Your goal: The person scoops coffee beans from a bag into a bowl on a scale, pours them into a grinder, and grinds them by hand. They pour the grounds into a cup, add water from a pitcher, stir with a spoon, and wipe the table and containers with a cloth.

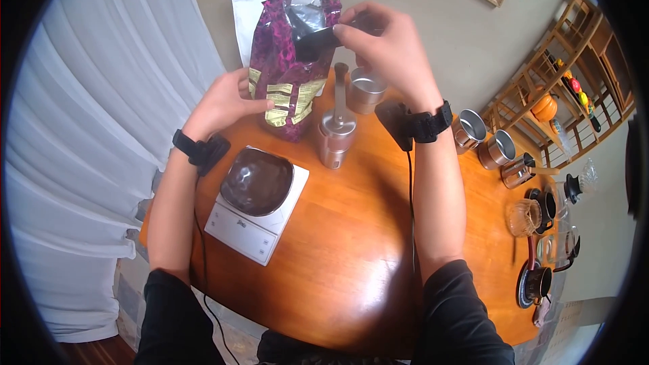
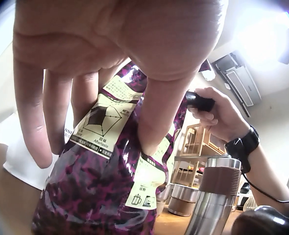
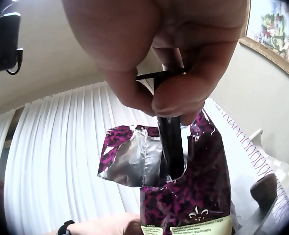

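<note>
A purple-and-black patterned coffee bag [image 1: 274, 37] with pale yellow labels stands upright at the table's far side, its torn silver-lined mouth gaping. My left hand [image 1: 223, 103] grips its lower side, the thumb across the front label and the fingers around the other side. At the top, my right hand [image 1: 392, 44] pinches the handle of a black scoop [image 3: 170, 147], whose lower end dips into the mouth; what it carries is hidden. A steel hand grinder [image 1: 336, 136] with a crank stands right of the bag. Nearer me, a dark glossy bowl [image 1: 257, 181] sits on a white scale [image 1: 245, 233].
Behind the coffee bag stands a white pouch [image 1: 245, 7]. A steel cup [image 1: 366, 91] is beyond the grinder. Along the right edge are steel cups [image 1: 497, 149], a ribbed glass vessel [image 1: 524, 217] and a small black pot [image 1: 539, 282]. A wooden rack [image 1: 574, 81] rises behind them.
</note>
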`<state>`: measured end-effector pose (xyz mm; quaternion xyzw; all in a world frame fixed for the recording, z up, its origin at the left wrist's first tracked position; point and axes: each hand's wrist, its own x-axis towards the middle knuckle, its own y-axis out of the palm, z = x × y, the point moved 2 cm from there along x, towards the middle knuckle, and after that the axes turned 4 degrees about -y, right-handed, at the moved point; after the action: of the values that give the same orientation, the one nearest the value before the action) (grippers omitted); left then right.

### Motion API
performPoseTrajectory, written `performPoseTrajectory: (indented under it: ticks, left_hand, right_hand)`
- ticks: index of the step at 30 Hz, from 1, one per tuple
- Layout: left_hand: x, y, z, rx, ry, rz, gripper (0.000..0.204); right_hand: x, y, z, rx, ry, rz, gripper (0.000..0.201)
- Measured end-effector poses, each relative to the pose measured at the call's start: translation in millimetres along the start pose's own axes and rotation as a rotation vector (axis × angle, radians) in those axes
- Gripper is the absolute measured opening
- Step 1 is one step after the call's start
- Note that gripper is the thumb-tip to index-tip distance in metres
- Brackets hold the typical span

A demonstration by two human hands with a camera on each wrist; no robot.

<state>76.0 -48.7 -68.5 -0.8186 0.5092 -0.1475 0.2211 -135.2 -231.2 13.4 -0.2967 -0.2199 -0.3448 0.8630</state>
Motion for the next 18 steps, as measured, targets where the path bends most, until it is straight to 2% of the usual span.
performPoseTrajectory:
  ticks: [3, 6, 10, 14, 18]
  left_hand:
    - [1.2, -1.9, 4.7, -0.022, 0.022, -0.004, 0.050]
    - [0.5, 0.8, 6.2, -0.047, 0.021, 0.003, 0.050]
    - [-4.4, 2.8, -6.6, -0.064, 0.016, 0.019, 0.047]
    - [-1.6, 1.6, -2.4, -0.067, 0.006, 0.033, 0.054]
    - [-0.4, 1.2, -0.4, -0.071, 0.005, 0.035, 0.053]
  right_hand:
    - [2.7, -7.4, -2.4, 0.001, -0.109, -0.034, 0.025]
    - [1.1, -18.8, 5.1, 0.013, -0.077, -0.013, 0.027]
    - [-1.0, -21.1, 6.3, -0.028, -0.120, -0.020, 0.028]
    - [0.0, -18.3, 7.1, -0.124, -0.320, -0.039, 0.030]
    - [0.0, -18.5, 6.4, -0.137, -0.305, -0.044, 0.031]
